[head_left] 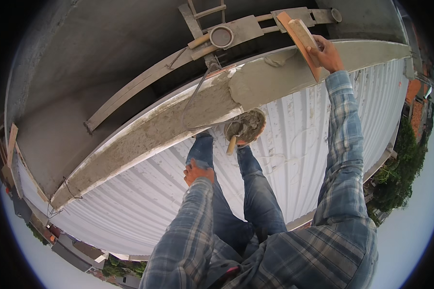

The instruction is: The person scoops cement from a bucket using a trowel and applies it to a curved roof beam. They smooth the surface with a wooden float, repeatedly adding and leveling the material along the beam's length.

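My right hand is closed around the wooden grip of a plastering float with an orange face. The float stands tilted on edge against the smooth grey mortar on top of the wall. Against my left knee rests my left hand, its fingers loosely bent and apart, with nothing seen in it. Between my feet and the wall stands a bucket of wet mortar. A wooden-handled tool leans out of it, its head hidden in the bucket. Left of the smoothed stretch, the wall's mortar is rougher.
I stand on a white corrugated metal roof. Beyond the wall, a plank scaffold carries a round tub, with a ladder behind it. A cable hangs over the wall towards the bucket. Trees and rooftops lie beyond the roof's edge.
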Tool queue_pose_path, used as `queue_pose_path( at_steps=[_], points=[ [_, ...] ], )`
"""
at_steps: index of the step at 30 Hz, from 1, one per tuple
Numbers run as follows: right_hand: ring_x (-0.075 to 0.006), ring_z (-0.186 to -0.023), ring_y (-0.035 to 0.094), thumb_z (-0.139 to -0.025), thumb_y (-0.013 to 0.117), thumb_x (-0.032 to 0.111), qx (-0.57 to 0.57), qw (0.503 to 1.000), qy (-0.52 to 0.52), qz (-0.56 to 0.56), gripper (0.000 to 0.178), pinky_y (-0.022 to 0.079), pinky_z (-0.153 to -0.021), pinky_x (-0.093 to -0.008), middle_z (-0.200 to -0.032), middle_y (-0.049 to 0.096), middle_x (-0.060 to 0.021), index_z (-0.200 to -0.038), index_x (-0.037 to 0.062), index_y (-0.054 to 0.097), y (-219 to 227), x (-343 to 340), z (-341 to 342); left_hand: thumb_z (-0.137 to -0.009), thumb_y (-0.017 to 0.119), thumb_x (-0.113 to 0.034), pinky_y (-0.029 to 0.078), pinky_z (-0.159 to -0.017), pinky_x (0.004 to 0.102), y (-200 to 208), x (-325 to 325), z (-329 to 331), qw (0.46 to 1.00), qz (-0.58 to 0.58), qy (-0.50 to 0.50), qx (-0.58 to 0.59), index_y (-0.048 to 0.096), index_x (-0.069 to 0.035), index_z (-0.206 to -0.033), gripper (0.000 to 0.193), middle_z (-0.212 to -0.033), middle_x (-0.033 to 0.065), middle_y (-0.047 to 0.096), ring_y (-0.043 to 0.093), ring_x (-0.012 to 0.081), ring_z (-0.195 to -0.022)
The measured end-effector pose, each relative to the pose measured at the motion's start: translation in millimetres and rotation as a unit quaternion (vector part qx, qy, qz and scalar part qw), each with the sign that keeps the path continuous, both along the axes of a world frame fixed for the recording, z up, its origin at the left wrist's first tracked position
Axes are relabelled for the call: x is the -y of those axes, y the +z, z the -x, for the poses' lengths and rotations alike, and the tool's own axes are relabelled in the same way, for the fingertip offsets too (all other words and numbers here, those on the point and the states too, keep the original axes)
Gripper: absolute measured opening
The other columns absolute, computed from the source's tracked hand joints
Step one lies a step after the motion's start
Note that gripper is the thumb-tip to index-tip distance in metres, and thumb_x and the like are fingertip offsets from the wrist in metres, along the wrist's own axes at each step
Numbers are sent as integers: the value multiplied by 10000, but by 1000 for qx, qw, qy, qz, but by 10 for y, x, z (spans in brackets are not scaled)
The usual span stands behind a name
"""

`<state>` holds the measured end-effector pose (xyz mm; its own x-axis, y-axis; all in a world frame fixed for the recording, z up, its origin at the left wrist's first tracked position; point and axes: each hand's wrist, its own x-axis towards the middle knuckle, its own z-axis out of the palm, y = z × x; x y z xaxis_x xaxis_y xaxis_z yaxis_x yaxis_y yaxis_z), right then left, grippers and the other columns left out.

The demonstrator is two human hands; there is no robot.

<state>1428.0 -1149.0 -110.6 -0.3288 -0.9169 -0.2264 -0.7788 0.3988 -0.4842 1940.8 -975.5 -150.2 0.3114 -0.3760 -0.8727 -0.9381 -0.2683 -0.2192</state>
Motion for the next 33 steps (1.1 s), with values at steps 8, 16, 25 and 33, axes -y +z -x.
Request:
queue_pose_path(
  at_steps=[8, 16, 25, 33],
  points=[
    [-412, -1021, 606, -847, 641, 224, 4, 999, 38, 1, 450, 473, -915, -450, -1108, 639, -251, -1226, -4, 558, -213, -637, -1434, -743, 667, -315, 383, -1067, 398, 9, -115, 2, 1000, 21, -2, 1, 347, -113, -1461, 811, -1395, 133, 452, 439, 295, -1284],
    [-385, -996, 619, -827, 668, 213, 56, 996, -54, 41, 438, 490, -877, -422, -1095, 645, -214, -1208, 20, 575, -231, -1105, -2442, -736, 659, -310, 370, -1076, 396, -31, -148, 56, 1000, 26, 6, -3, 355, -119, -1456, 804, -1398, 128, 452, 427, 295, -1294],
    [-350, -951, 595, -752, 703, 165, -21, 975, -181, 126, 326, 480, -829, -428, -996, 608, -143, -1039, 63, 587, -275, -883, -2255, -756, 656, -327, 383, -1065, 394, -48, -137, 21, 1000, 25, -2, -1, 371, -138, -1443, 768, -1386, 123, 464, 431, 290, -1292],
    [-332, -982, 564, -746, 673, 142, -156, 975, -129, 93, 322, 467, -852, -423, -994, 570, -136, -1039, 75, 558, -421, -768, -1881, -741, 675, -335, 389, -1075, 402, -7, -44, 129, 999, 13, -14, 32, 375, -162, -1450, 790, -1398, 108, 455, 418, 273, -1315]
  ],
)
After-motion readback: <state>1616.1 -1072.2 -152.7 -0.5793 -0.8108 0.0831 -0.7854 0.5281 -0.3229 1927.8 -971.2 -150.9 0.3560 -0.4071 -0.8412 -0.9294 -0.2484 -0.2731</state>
